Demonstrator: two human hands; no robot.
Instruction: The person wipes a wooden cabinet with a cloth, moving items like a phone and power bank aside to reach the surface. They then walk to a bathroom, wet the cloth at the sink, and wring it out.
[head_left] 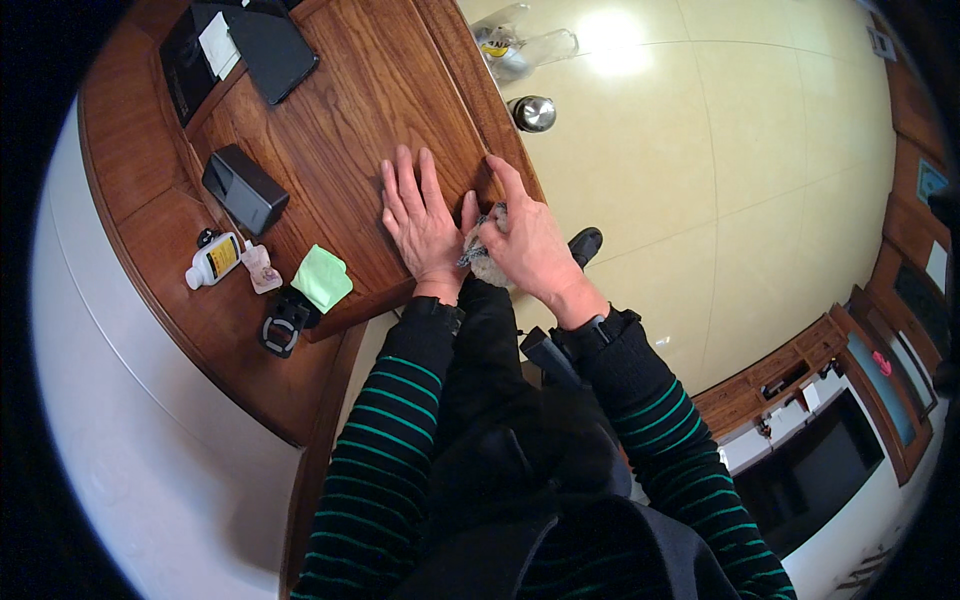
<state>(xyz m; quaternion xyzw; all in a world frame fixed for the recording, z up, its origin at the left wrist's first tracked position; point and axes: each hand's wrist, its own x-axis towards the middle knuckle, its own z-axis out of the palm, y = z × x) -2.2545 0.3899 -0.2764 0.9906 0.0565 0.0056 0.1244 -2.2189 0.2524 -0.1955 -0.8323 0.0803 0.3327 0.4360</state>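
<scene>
My left hand (424, 232) lies flat on the brown wooden table top (340, 90), its fingers stretched out and pointing away from me. Just to its right, close to the table's edge, my right hand (530, 240) grips a crumpled grey cloth (487, 262). The cloth is bunched under the palm and thumb, so most of it is hidden. My right index finger extends forward over the wood near the edge. Dark bands circle both of my wrists.
Left on the table are a black box-shaped device (245, 190), a phone (273, 50), a white bottle (213, 262), a small pinkish packet (261, 268) and a folded green cloth (322, 279). Plastic bottles (515, 52) and a metal cup (533, 114) stand beyond the right edge.
</scene>
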